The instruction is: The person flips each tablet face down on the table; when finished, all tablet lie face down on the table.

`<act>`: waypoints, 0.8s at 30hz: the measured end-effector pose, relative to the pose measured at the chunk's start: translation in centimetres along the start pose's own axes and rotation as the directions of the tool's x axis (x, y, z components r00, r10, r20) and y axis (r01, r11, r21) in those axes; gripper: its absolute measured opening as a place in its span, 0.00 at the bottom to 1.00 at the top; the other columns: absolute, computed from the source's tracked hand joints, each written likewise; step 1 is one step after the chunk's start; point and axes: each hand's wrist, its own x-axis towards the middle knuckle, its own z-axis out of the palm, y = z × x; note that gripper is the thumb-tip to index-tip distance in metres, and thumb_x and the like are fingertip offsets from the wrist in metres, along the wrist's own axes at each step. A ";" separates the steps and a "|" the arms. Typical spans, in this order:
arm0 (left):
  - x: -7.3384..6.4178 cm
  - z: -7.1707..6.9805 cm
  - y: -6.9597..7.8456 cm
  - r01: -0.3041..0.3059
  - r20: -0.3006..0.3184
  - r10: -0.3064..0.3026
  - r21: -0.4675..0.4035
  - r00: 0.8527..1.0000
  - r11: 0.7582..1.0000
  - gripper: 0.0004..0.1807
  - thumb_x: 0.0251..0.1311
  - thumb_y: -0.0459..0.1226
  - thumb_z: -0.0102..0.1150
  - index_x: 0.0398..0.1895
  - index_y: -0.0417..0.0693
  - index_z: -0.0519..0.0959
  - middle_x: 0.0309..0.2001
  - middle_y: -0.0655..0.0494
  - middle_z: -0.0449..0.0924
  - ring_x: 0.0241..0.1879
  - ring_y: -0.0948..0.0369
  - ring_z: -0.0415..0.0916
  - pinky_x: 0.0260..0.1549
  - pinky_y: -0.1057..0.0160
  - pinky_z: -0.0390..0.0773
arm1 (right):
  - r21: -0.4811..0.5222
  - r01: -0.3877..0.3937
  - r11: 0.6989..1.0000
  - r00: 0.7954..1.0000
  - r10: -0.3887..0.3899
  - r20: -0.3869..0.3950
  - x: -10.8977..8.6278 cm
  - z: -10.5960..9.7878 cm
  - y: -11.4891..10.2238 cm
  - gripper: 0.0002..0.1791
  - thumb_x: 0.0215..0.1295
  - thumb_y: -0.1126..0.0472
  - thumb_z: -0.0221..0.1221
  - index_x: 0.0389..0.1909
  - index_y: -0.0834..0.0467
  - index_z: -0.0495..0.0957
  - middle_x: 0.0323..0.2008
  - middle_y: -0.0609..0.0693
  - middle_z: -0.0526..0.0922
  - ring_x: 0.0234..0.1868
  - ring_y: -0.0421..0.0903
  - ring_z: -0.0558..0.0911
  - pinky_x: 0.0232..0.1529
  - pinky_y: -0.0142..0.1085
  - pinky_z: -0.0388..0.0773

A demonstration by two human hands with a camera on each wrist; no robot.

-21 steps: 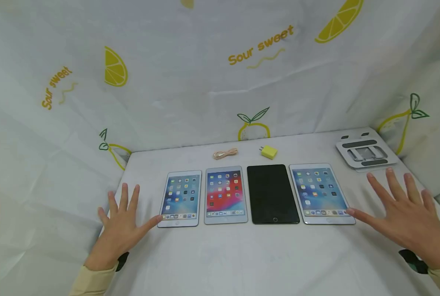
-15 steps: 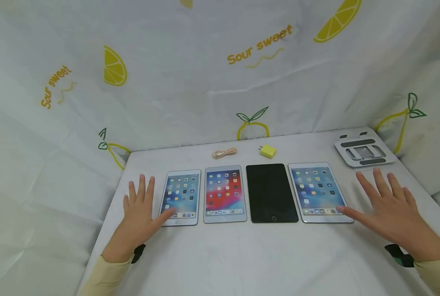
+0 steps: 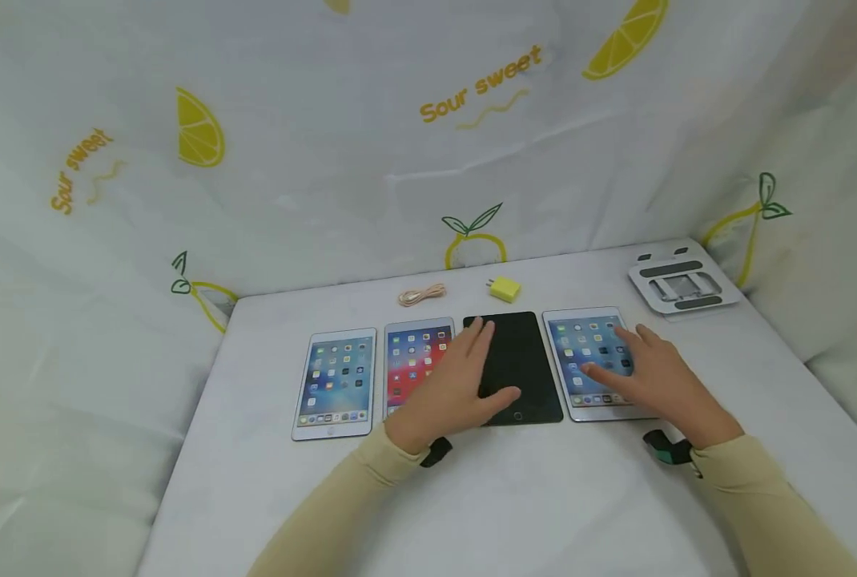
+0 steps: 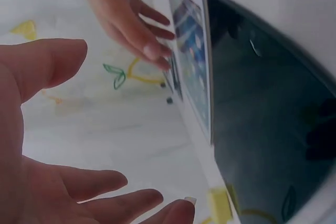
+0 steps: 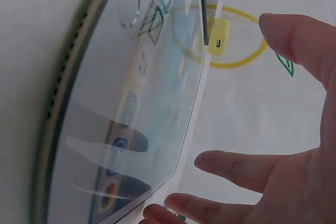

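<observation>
My left hand (image 3: 444,394) reaches over the second tablet (image 3: 405,357), the one with a red and blue screen, and the black tablet (image 3: 524,361), which is dark. In the left wrist view its fingers are spread and hold nothing, with the black tablet (image 4: 262,98) beyond them. My right hand (image 3: 655,377) hovers over the rightmost tablet (image 3: 569,344), white-framed with a blue screen. The right wrist view has this tablet (image 5: 105,77) apart from the fingers, which show as reflections in its glass. A white tablet (image 3: 338,385) lies alone at the left.
Behind the tablets lie a coiled cable (image 3: 423,295) and a yellow charger plug (image 3: 504,288). A silver folding stand (image 3: 684,287) lies flat at the back right. The white table (image 3: 472,505) meets a lemon-print curtain (image 3: 313,192) at its back edge.
Both hands have moved inward: the left from beside the leftmost tablet across to the black one, the right onto the rightmost tablet's area. The head view has shifted slightly; the tablets stay in place.
</observation>
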 end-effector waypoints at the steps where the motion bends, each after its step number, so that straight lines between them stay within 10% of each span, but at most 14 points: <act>1: 0.8 0.7 0.8 -0.013 0.024 0.014 -0.033 1.000 0.999 0.55 0.72 0.64 0.59 0.90 0.51 0.45 0.90 0.51 0.43 0.88 0.49 0.49 0.82 0.44 0.64 | 0.002 -0.002 1.000 1.000 0.002 -0.001 0.0 0.1 -0.1 0.62 0.70 0.24 0.58 0.81 0.73 0.56 0.77 0.85 0.53 0.73 0.86 0.60 0.68 0.82 0.64; 9: 5.3 4.4 4.0 -0.015 0.104 0.040 -0.230 0.994 0.973 0.51 0.73 0.61 0.60 0.88 0.48 0.53 0.86 0.53 0.59 0.83 0.55 0.61 0.79 0.49 0.70 | 0.023 -0.018 1.000 0.999 0.018 -0.030 0.2 0.0 -0.9 0.58 0.72 0.27 0.59 0.78 0.75 0.62 0.72 0.84 0.62 0.69 0.83 0.65 0.67 0.79 0.69; 24: 7.2 7.3 6.7 0.221 0.218 -0.143 -0.394 0.965 0.892 0.47 0.72 0.62 0.59 0.84 0.43 0.64 0.82 0.55 0.68 0.59 0.65 0.81 0.54 0.63 0.85 | 0.009 -0.004 1.000 1.000 0.004 -0.029 -0.3 0.0 -0.4 0.50 0.75 0.35 0.60 0.74 0.77 0.66 0.71 0.83 0.66 0.69 0.83 0.66 0.67 0.76 0.70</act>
